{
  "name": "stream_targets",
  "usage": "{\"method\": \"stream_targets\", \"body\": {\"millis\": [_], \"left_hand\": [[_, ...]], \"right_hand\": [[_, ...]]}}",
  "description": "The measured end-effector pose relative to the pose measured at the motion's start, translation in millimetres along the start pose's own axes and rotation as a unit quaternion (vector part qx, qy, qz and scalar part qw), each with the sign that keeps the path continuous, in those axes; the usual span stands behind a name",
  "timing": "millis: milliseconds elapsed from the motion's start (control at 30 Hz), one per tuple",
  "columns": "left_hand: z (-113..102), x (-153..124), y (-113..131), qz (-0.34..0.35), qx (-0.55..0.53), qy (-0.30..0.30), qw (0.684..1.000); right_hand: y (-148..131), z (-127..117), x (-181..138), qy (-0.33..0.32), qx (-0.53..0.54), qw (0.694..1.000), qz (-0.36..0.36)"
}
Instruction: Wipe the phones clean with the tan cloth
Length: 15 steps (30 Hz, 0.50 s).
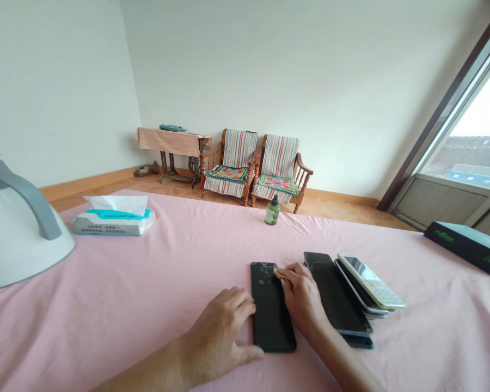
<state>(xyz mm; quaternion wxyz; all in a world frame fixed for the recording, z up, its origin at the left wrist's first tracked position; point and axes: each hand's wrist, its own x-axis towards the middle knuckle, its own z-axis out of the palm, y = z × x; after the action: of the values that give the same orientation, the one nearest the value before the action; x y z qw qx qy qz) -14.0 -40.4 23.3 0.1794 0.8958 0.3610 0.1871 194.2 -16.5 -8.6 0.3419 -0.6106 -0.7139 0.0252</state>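
A black smartphone (271, 316) lies flat on the pink cloth, with whitish wet-looking spots near its top end. Along its left edge rests my left hand (220, 332), open, fingertips at the side and thumb by the bottom corner. My right hand (302, 291) is closed in a pinch on a small tan pad (278, 274), pressed near the phone's upper right corner. Just right of that hand sits a stack of dark phones (337, 296). Beside it is another pile, topped by a white keypad phone (371, 280).
A green spray bottle (272, 211) stands at the table's far edge. To the left are a tissue pack (112, 218) and a large white kettle (20, 228) with a grey handle. A black box (465, 247) lies at the right. Two wooden chairs (277, 163) stand beyond the table.
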Motion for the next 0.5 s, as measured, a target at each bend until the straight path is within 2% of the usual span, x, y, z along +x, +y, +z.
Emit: {"method": "stream_targets", "body": {"millis": [300,500], "left_hand": [[0,0,0,0.007,0.007,0.002,1.000],[2,0,-2,0.007,0.007,0.010,1.000]], "right_hand": [[3,13,31,-0.022,-0.009,0.999,-0.023],[-8,3,2,-0.055,-0.002,0.997,-0.061]]}}
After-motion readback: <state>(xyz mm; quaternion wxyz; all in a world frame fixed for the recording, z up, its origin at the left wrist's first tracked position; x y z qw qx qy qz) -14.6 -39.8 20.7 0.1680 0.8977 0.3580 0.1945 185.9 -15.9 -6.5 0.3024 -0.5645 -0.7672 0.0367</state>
